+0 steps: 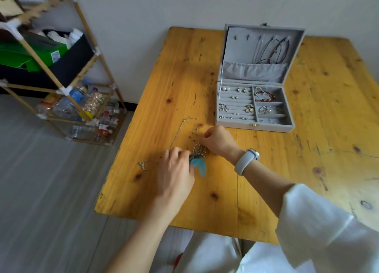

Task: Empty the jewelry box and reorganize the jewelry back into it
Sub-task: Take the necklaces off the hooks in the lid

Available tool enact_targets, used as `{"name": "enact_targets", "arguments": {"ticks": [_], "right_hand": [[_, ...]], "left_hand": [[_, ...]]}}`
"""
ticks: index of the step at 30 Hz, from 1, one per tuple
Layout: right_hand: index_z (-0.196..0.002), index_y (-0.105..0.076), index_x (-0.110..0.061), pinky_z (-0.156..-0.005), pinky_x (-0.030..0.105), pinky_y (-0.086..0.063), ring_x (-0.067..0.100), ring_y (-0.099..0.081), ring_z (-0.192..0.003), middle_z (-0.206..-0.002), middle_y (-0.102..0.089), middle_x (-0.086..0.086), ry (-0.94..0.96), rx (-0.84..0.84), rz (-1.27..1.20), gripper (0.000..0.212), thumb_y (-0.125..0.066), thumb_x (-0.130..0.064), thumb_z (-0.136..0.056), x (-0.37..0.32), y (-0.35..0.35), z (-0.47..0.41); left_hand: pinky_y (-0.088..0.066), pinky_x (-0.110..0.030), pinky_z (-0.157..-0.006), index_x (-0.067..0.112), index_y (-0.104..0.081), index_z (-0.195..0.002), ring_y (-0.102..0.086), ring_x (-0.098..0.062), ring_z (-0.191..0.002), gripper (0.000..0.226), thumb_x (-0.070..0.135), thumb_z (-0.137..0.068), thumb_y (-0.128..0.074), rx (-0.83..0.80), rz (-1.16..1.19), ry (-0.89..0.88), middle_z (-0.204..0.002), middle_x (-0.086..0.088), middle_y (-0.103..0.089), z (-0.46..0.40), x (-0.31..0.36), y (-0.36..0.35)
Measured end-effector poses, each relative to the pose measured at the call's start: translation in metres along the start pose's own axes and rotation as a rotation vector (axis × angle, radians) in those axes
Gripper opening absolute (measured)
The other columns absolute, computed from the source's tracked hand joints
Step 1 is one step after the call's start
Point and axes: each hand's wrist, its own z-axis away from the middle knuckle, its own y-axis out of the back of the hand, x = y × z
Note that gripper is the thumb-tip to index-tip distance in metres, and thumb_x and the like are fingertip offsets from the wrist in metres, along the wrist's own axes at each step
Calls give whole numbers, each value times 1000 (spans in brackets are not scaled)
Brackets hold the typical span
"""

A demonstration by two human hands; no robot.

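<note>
A yellow wooden surface [266, 170] stands against a white wall, with a shelf [61, 78] of bottles beside it. The grey box [255, 106] sits open, well beyond the right hand [217, 140], still holding many earrings, a red bracelet [265, 96] and cords in its lid, so emptying looks only begun.

Between the 2 hands lies a feather earring [198, 159], its ring touching the right hand and its blue feather just beside the left hand [176, 170]. A thin chain [178, 132] runs away past the left hand, its pendant [143, 164] lying to that hand's outer side.

To do this step well, lay each piece flat and apart, chain straightened, so nothing tangles before sorting.

The left hand reaches forward palm down, fingertips pressed together, apparently pinching the chain or the earring; which one I cannot tell. The right hand bends in from the wrist, fingers curled in a pinch; what it holds is too small to see.
</note>
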Motion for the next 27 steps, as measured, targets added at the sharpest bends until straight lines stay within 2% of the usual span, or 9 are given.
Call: {"name": "enact_targets", "arguments": {"ticks": [4,8,10,13,15,19,21,24,27], "right_hand": [[-78,-65,-10,-62,31,-47,29,-61,-77,-82,-65,10,39,67,56,14,-57,-20,-84,2,-1,2],[-108,-63,-8,-79,34,-49,32,-59,-97,-106,-65,13,102,66,64,25,-56,-19,-87,6,5,6],[-113,-61,-8,-85,34,-48,30,-59,-100,-110,-65,12,141,74,47,28,-53,-16,-88,8,14,7],[-103,-65,-8,-77,29,-47,25,-62,-82,-98,-68,9,212,112,2,22,-49,-10,-88,6,34,5],[-98,-66,-7,-68,25,-42,16,-56,-70,-90,-67,5,250,126,-25,20,-49,-9,-88,3,52,-1],[-101,-67,-8,-58,13,-42,8,-53,-63,-88,-66,3,257,208,-41,22,-49,-8,-89,2,93,-27],[-102,-66,-9,-61,19,-46,11,-55,-67,-91,-68,5,234,281,-54,22,-49,-9,-88,3,116,-43],[-104,-65,-10,-69,28,-47,17,-59,-73,-93,-69,8,187,412,-87,22,-48,-11,-89,6,151,-68],[-109,-63,-8,-79,34,-49,26,-62,-92,-102,-68,10,161,558,-106,24,-48,-14,-90,11,177,-93]], "left_hand": [[-38,-35,-84,18,-57,-122,-44,-21,-108,44,42,-85,-57,1,-97,-60,-118,1,-52,4,-2,-2],[-27,-38,-98,25,-31,-141,-28,-17,-127,69,60,-84,-46,-126,-107,-51,-142,5,-32,-5,-6,5],[-22,-42,-103,27,-19,-145,-20,-18,-133,81,65,-80,-48,-216,-40,-67,-148,6,-20,-15,-5,15],[-12,-45,-109,30,-10,-146,-8,-17,-138,91,62,-76,-58,-404,35,-82,-152,8,-7,-42,-2,34],[-8,-47,-111,32,-11,-146,-3,-17,-140,93,58,-74,-63,-486,23,-102,-154,8,-4,-66,3,46],[-5,-52,-113,33,-11,-146,1,-20,-142,98,50,-71,-71,-594,4,-149,-155,6,-1,-120,25,64],[-10,-50,-115,33,-11,-146,1,-20,-142,100,51,-69,-72,-653,-42,-193,-156,5,1,-148,39,72],[-18,-42,-114,29,-19,-146,-11,-17,-141,90,49,-74,-69,-540,24,-284,-155,4,-10,-187,66,77],[-22,-39,-111,21,-29,-143,-20,-19,-138,67,39,-86,-60,-153,164,-353,-152,1,-20,-221,93,63]]}}
